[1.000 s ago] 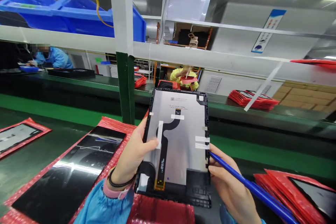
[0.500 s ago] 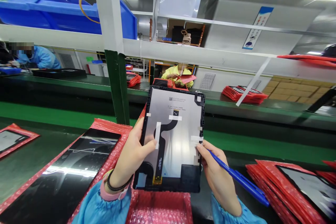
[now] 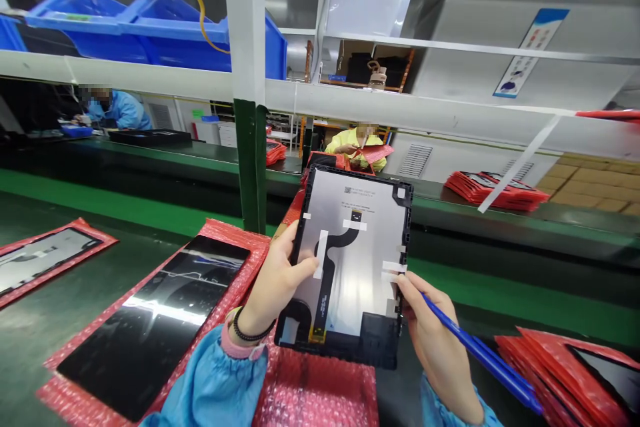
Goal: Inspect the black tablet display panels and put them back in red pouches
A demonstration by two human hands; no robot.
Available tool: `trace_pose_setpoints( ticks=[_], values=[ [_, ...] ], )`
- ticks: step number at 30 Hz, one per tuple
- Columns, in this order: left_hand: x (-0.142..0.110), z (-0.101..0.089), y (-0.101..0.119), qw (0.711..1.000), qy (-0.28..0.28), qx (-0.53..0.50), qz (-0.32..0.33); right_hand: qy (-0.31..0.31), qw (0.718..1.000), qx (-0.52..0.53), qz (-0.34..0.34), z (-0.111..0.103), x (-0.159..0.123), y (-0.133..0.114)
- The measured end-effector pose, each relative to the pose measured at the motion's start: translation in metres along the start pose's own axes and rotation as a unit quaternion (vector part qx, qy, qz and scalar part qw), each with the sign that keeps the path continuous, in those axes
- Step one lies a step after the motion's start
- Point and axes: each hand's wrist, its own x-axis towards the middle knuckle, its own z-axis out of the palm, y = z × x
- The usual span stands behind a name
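A tablet screen assembly (image 3: 353, 280) is held up with its silver back facing me. A black ribbon cable runs down it, with white tape strips across the cable and on the right edge. My left hand (image 3: 277, 283) grips the left edge, thumb on the back near a tape strip. My right hand (image 3: 435, 340) pinches the right edge by the tape, and a blue pen (image 3: 485, 353) is also tucked in that hand, pointing down right. Beneath the assembly lies a pink bubble-wrap bag (image 3: 320, 390). A glossy black screen (image 3: 155, 327) rests on red bubble wrap to my left.
Another panel on a red sleeve (image 3: 107, 237) lies far left. Red sleeves with panels are stacked at the right (image 3: 555, 373). A green-and-white post (image 3: 250, 167) stands ahead, blue bins (image 3: 175, 47) sit on the rail, and two people work beyond the bench.
My view has turned slightly left, so the whole scene sits farther right. Both hands keep their hold on the screen assembly, and the pen stays in my right hand.
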Motion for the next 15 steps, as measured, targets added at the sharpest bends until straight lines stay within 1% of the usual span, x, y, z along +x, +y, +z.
trace_pose_setpoints(
  ticks=[2,4,6,7,9,10,11,12,14,15],
  values=[
    [0.0,-0.001,0.004,1.0,0.025,0.018,0.005,0.007,1.0,0.023,0.015,-0.003,0.003,-0.005],
    [-0.001,-0.001,0.007,0.997,0.052,0.041,0.025,0.032,0.998,0.045,0.021,-0.006,0.005,-0.011],
    [-0.002,-0.002,0.007,0.994,0.066,0.069,0.053,0.063,0.996,0.063,0.002,-0.007,0.005,-0.017],
    [-0.003,-0.002,0.005,0.991,0.07,0.093,0.071,0.069,0.995,0.074,-0.009,-0.007,0.005,-0.019],
    [-0.004,-0.002,0.001,0.976,0.075,0.163,0.125,0.058,0.992,0.112,-0.012,-0.006,0.002,-0.023],
    [-0.004,-0.002,-0.002,0.963,0.075,0.205,0.16,0.038,0.989,0.141,-0.001,-0.005,0.0,-0.024],
    [-0.004,-0.001,-0.004,0.946,0.068,0.245,0.202,0.009,0.985,0.173,0.019,-0.004,-0.002,-0.025],
    [-0.003,0.0,-0.006,0.927,0.042,0.278,0.248,-0.025,0.977,0.206,0.043,-0.004,-0.004,-0.025],
    [0.001,0.002,-0.009,0.885,-0.045,0.307,0.346,-0.072,0.958,0.264,0.091,-0.002,-0.007,-0.025],
    [0.003,0.002,-0.01,0.861,-0.085,0.313,0.393,-0.077,0.95,0.284,0.108,-0.002,-0.009,-0.026]
  ],
)
